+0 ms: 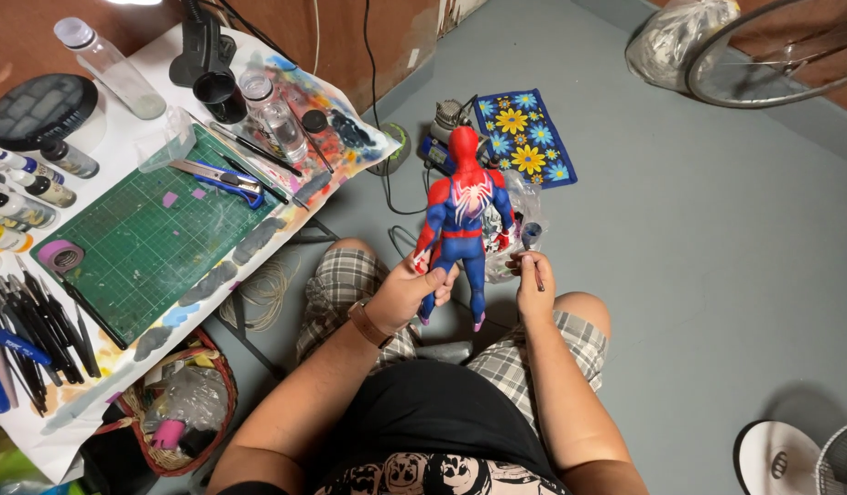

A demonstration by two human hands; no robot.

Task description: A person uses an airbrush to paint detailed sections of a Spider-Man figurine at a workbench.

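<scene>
Grey floor (717, 275) w/ paint-stained tabletop (148, 110) at left, green cutting mat (139, 247) on it. Red-and-blue action figure (460, 215) upright btwn the knees, over the floor. Left hand (407, 293) clenched round the figure's arm & hip. Right hand (533, 280), just beside the figure's leg, pinches a thin brush (536, 273). Flowered cloth (524, 137) behind.
</scene>
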